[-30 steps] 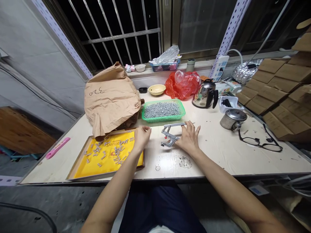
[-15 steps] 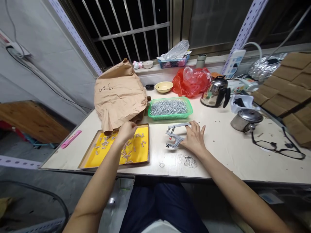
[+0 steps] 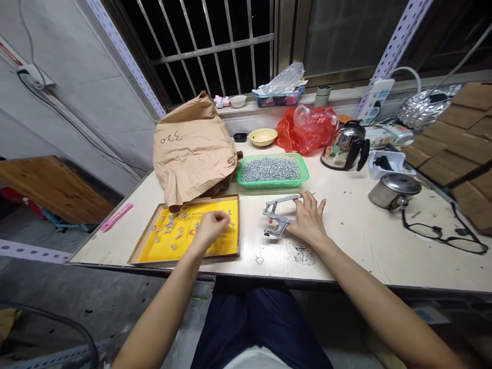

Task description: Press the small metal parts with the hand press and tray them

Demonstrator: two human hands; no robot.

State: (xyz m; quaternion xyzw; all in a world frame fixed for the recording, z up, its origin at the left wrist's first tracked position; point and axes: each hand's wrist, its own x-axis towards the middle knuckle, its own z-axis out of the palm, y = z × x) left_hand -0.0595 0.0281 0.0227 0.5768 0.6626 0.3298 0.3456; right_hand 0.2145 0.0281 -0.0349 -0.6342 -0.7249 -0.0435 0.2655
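Note:
My left hand hovers over the yellow-lined tray, fingers pinched together above the loose small metal parts scattered in it; what the fingertips hold is too small to make out. My right hand lies on the table with fingers spread, resting against the handles of a metal hand press tool. Behind the tool stands a green basket full of small silvery metal pieces.
A crumpled brown paper bag sits behind the tray. A steel kettle, a lidded steel pot, black glasses, a red plastic bag, a yellow bowl and cardboard boxes crowd the back and right. A pink object lies left.
My left hand came from the tray's right edge, went back toward the paper bag, then drew nearer over the tray's middle and pinched. My right hand stayed on the press tool.

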